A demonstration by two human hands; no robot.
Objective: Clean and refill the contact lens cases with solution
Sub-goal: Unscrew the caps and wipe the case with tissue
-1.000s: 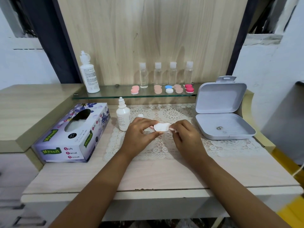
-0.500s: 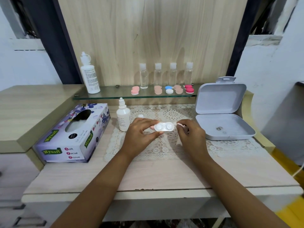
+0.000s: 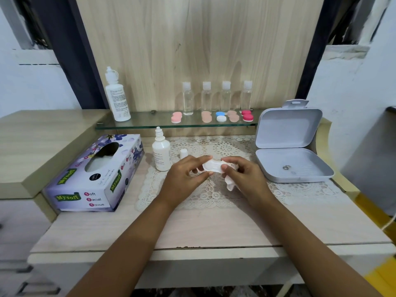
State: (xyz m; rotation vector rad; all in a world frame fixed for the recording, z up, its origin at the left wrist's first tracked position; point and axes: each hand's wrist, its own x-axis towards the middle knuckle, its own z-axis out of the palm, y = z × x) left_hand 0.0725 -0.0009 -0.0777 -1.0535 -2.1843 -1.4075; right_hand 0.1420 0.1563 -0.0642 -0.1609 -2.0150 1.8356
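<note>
White plastic, one item: twin-well contact lens case (image 3: 211,167), held just above the lace mat (image 3: 203,196) at table centre; which way its wells face I cannot tell. My left hand (image 3: 186,174) pinches its 9 o'clock end between thumb and fingers. My right hand (image 3: 244,174) pinches the 3 o'clock end, with a crumpled tissue (image 3: 230,185) bunched under the same fingers. Handling, by my estimate: very light, rigid, smooth, likely slick when wet, so a hard pinch could shoot it loose; best taken by the outer rims or the narrow bridge, kept level. Tissue: soft, weak once damp. Associated stock: small white dropper bottle (image 3: 161,151) at 10 o'clock of the case, a small white cap (image 3: 183,153) just beside it; tissue box (image 3: 96,174) at 9 o'clock; open grey box (image 3: 293,166) at 3 o'clock; spare cases (image 3: 221,116) on the glass shelf (image 3: 150,123) at 12 o'clock.
</note>
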